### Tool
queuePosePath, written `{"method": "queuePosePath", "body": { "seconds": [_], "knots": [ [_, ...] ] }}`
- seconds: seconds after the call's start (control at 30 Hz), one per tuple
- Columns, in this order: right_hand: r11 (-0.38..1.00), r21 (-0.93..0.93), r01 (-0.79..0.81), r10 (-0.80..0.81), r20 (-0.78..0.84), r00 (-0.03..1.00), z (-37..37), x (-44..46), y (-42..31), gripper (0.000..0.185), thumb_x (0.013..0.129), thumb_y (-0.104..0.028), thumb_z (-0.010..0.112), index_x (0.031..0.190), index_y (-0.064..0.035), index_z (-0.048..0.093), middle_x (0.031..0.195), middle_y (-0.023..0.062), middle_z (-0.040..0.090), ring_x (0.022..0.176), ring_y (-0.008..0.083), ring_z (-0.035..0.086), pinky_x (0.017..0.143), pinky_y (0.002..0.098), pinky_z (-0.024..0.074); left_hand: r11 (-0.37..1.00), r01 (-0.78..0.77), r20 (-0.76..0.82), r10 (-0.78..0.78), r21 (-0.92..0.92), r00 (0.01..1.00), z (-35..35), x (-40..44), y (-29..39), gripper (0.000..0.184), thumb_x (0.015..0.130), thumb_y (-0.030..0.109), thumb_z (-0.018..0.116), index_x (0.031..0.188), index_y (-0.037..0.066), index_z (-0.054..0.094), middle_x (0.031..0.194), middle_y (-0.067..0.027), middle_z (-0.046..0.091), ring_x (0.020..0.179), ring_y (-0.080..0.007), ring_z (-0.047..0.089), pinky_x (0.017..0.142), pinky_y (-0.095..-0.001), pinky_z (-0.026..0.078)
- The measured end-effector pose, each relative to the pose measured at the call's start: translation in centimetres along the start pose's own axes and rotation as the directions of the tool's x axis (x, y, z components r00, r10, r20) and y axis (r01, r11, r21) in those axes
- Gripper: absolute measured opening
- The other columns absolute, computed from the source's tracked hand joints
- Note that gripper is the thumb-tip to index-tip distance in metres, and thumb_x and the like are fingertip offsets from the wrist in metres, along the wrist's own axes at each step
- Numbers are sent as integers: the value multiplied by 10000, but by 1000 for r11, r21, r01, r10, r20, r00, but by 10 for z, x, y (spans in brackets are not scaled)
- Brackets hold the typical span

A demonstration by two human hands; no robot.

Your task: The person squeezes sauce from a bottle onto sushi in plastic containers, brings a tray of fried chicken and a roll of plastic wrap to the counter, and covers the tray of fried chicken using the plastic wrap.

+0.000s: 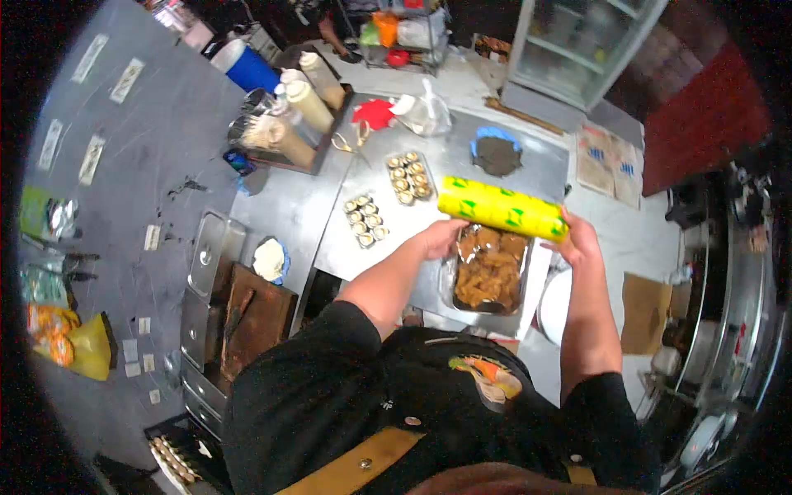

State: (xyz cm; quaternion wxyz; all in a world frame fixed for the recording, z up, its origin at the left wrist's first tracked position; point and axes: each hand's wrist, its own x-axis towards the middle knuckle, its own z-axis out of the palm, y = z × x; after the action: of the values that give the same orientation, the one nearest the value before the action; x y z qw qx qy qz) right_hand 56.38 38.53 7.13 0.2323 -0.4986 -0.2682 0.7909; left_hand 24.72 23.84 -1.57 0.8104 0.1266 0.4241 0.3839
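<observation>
A yellow roll with green print lies across the far end of a metal tray of brown food pieces, just above it. My right hand is wrapped round the roll's right end. At the roll's left end, my left hand is closed near the tray's far left corner; its fingertips are partly hidden beneath the roll. Shiny clear film shows over the food. Two clear packs of small round pieces, one nearer and one farther, are left of the tray on the metal table.
Squeeze bottles stand in a rack at the back left. Scissors, a plastic bag and a dark round item on blue lie farther back. A glass-door fridge stands beyond; a person's hand shows at the top.
</observation>
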Motion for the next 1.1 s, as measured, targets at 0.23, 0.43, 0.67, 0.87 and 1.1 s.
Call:
{"method": "queuePosePath", "body": {
  "seconds": [0.23,0.43,0.67,0.87,1.1],
  "knots": [
    [999,19,27,-29,115,993,1,-5,0,408,1115,-368,438,1436,-130,523,1417,157,623,1230,384,639,986,669,484,991,-21,-110,36,132,993,-5,0,-7,326,1119,268,500,1381,100,598,1241,-46,710,1029,-177,696,944,-372,566],
    [998,54,-14,11,56,998,0,-8,0,413,1106,-346,463,1436,-103,514,1407,175,620,1226,400,634,983,649,499,987,95,-30,-92,127,995,-22,-15,10,315,1095,232,538,1386,119,585,1296,-51,677,1101,-200,668,917,-360,538],
    [1000,24,-18,18,14,1000,14,-12,-6,425,1109,-377,435,1407,-95,547,1384,156,642,1237,382,628,1034,661,450,903,-120,-264,244,412,933,-13,-27,-14,273,1013,236,649,1203,44,693,1075,-60,711,954,-152,665,756,-342,572],
    [998,-8,-59,59,-26,998,26,-11,-13,391,1122,-356,414,1390,-109,556,1362,138,656,1212,347,640,1006,651,471,804,-173,-425,468,570,774,-16,-50,26,287,950,155,618,1192,4,650,1004,-120,723,795,-173,696,638,-339,583],
    [996,3,-89,89,-9,996,16,2,-17,394,1122,-353,442,1383,-77,547,1287,150,680,1150,355,668,940,641,532,349,-378,-79,815,857,574,-21,-47,20,410,993,320,688,1290,39,659,1218,-146,703,1185,-255,638,1013,-386,482]
  ]
}}
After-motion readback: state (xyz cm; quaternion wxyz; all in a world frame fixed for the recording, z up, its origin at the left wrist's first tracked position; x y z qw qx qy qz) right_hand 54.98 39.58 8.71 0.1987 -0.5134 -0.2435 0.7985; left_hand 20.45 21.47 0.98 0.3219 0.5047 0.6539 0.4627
